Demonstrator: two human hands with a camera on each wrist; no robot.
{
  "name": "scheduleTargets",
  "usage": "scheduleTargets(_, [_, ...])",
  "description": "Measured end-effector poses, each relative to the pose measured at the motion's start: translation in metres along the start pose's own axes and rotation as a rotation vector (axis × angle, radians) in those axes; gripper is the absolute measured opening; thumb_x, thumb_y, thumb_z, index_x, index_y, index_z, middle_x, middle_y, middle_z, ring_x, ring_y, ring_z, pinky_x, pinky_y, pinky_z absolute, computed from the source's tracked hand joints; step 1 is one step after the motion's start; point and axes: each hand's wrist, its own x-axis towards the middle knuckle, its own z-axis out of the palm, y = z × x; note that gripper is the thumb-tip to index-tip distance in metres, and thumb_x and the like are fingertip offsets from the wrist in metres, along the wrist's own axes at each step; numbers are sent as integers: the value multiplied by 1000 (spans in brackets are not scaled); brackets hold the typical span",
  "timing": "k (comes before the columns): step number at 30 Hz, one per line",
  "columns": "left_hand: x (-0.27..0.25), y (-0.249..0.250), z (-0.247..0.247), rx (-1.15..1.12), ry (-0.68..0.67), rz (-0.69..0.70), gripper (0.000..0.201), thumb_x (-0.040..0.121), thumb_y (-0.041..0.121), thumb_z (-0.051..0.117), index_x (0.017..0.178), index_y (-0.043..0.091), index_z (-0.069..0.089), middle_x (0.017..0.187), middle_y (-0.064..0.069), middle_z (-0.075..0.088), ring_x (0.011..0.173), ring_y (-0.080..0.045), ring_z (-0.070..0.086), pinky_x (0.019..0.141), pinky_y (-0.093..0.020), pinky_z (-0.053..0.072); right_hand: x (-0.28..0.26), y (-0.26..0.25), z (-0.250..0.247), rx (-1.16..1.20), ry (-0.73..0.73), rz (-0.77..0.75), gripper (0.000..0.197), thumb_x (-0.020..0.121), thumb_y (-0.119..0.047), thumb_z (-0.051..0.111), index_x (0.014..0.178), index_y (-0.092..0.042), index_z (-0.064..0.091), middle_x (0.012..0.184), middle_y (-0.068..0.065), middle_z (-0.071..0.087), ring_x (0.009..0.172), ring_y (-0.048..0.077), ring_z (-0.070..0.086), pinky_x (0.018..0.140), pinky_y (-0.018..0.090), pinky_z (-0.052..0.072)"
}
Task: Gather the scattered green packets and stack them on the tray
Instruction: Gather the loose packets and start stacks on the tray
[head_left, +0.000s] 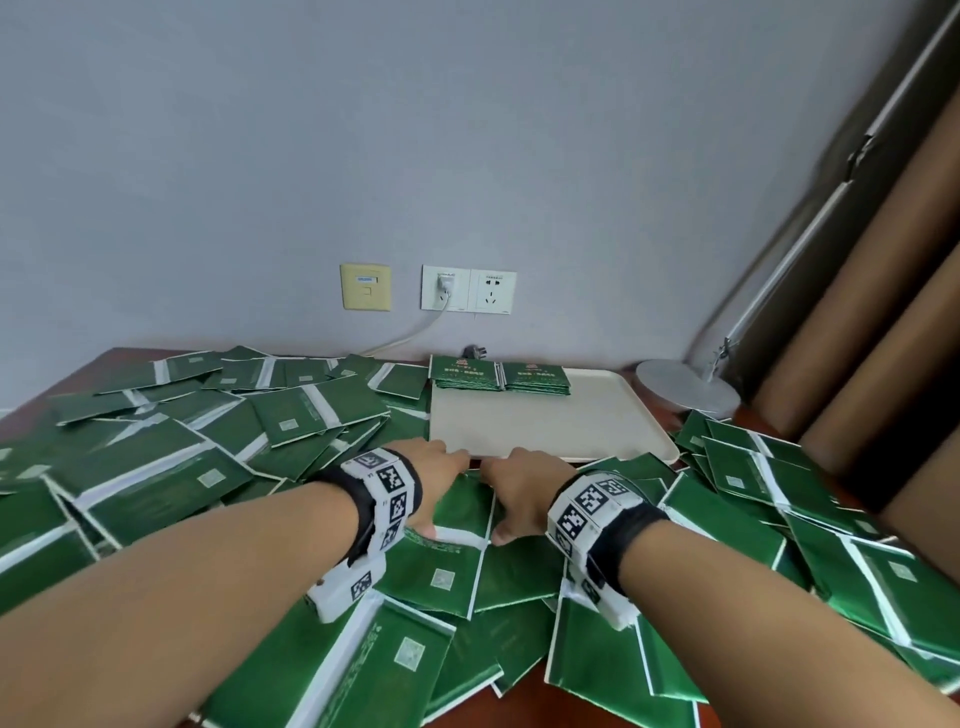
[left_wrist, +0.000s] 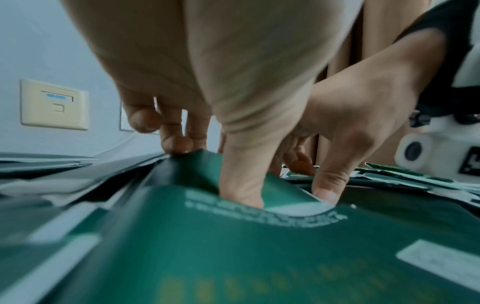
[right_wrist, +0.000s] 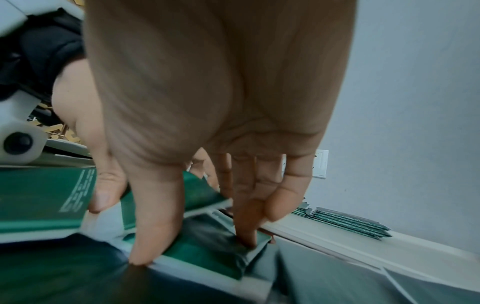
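Both hands palm-down | left hand (head_left: 435, 470) and right hand (head_left: 524, 488) pinch packet (head_left: 464, 501)

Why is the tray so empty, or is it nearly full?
Mostly empty: the tray holds only two stacks of green packets along its far edge.

Print on the stacked packets (head_left: 498, 373) is too small to read; tray's near rim (head_left: 571, 457) partly hidden.

Even soft daylight; wide-angle edge warping; wrist views blurred up close.
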Motion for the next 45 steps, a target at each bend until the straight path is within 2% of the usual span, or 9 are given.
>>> scheduleTargets(6, [5, -8, -13, -137, 55, -93, 55, 68, 48, 87, 107, 17, 65, 103, -3, 70, 92, -24, 62, 86, -34, 52, 2, 2, 2, -27, 62, 14, 67, 74, -43, 82, 125, -14, 50, 111, 11, 59, 98, 31, 62, 82, 38, 52])
scheduleTargets(17, [-3, -6, -23, -367, 131, 90, 25, 81, 53, 74, 103, 42, 70, 80, 20, 60, 93, -15, 54, 100, -39, 31, -9, 19, -1, 203, -64, -2, 79, 68, -19, 87, 138, -29, 51, 118, 3, 69, 112, 24, 63, 99, 38, 50])
scheduleTargets(23, [-9, -10, -30, -531, 141, 204, 4, 90, 34, 71, 87, 35, 70, 87, 10, 72, 80, -10, 63, 76, -26, 47, -11, 26, 3, 217, -26, -7, 71, 71, -26, 86, 134, -24, 55, 118, 5, 70, 112, 25, 62, 99, 36, 49])
scheduleTargets(30, [-3, -20, -24, -443, 175, 105, 9, 93, 30, 69, 101, 27, 71, 105, 6, 68, 99, -13, 63, 93, -28, 48, -12, 34, 9, 237, 41, 0, 68, 72, -33, 87, 132, -18, 58, 123, 2, 68, 109, 25, 63, 95, 34, 50])
scheduleTargets(33, [0, -28, -20, -388, 176, 43, 11, 94, 33, 67, 87, 31, 76, 88, 9, 67, 79, -10, 60, 88, -28, 51, -12, 37, 10, 259, 38, 4, 69, 73, -33, 87, 133, -19, 57, 128, -1, 65, 113, 23, 62, 99, 34, 49])
scheduleTargets(34, [3, -33, -17, -378, 180, 25, 33, 94, 34, 67, 99, 4, 54, 82, 10, 61, 75, -9, 55, 90, -28, 51, -12, 37, 10, 264, 35, 5, 70, 73, -33, 87, 134, -19, 57, 129, -1, 65, 114, 24, 62, 100, 35, 49])
scheduleTargets(35, [4, -37, -17, -376, 177, 36, 35, 94, 34, 66, 74, 28, 38, 80, 10, 49, 75, -9, 49, 92, -28, 48, -12, 38, 10, 270, 33, 7, 71, 72, -33, 87, 135, -19, 56, 129, 0, 65, 114, 24, 62, 100, 35, 49])
scheduleTargets(39, [-3, -41, -20, -491, 224, 64, 19, 96, 28, 64, 106, 19, 78, 113, 14, 71, 103, -10, 66, 105, -24, 41, -8, 36, 6, 362, 42, 1, 69, 71, -16, 86, 134, -18, 58, 128, 0, 66, 101, 20, 66, 92, 29, 50])
scheduleTargets(45, [-11, -70, -26, -512, 323, 4, 34, 100, 24, 57, 66, 19, 54, 62, 4, 51, 57, -13, 46, 63, -27, 38, -2, 21, 0, 492, 69, -13, 68, 78, -21, 81, 139, -19, 51, 130, 0, 63, 116, 21, 60, 103, 37, 46])
